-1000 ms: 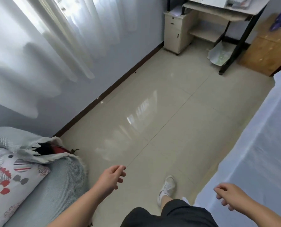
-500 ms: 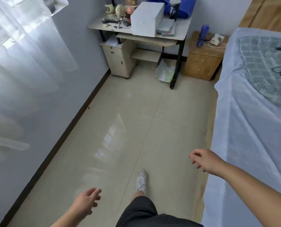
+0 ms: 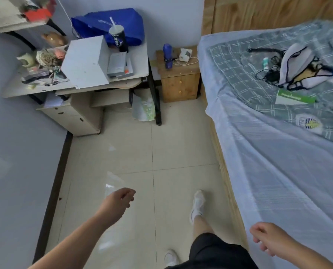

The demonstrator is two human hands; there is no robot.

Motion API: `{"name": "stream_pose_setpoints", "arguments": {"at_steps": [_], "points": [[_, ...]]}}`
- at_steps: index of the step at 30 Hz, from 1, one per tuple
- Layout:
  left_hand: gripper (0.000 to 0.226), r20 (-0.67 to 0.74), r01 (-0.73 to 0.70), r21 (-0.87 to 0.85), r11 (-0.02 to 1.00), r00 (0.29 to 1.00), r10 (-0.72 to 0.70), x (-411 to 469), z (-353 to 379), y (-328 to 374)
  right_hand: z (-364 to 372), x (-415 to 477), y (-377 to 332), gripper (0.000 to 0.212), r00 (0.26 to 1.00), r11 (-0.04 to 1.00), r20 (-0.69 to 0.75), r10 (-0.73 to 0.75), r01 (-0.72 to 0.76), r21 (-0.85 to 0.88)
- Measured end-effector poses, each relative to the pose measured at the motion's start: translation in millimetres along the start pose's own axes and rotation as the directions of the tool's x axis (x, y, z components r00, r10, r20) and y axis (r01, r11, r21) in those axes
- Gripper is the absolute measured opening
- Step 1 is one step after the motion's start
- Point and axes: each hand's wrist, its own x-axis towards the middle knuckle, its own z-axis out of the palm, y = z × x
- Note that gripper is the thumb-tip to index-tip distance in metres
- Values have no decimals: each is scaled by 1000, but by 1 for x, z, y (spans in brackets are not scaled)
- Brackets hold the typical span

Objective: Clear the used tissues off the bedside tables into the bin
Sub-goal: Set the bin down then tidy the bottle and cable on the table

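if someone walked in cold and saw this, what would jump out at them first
Likely the cluttered white desk against the far wall, with a bright blue bag and a dark lidded cup with a straw on top. Beside it, the small wooden bedside table holds a blue bottle and a white box. Both bare hands, left and right, hang empty in the foreground.

A cluttered white desk (image 3: 35,88) stands against the far wall, holding a white box (image 3: 86,63), a dark lidded cup with a straw (image 3: 118,37) and a blue bag (image 3: 111,24). A bed with a pale blue sheet (image 3: 278,171) fills the right side above a glossy cream tiled floor (image 3: 152,152).
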Motion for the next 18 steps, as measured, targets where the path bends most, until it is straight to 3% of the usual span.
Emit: {"name": "stream_pose_setpoints", "arguments": {"at_steps": [7,12,18], "points": [[16,105,33,3,999,994,-33,80,14,113,-96,81,-104,22,999,999,26,-47,47,3],[17,118,135,-4,991,984,-133,112,5,139,-176,118,-224,20,982,980,-1,-190,190,-58],[14,94,251,6,968,964,-250,189,-22,155,-239,165,-349,21,949,952,-79,-306,305,-18]]}}
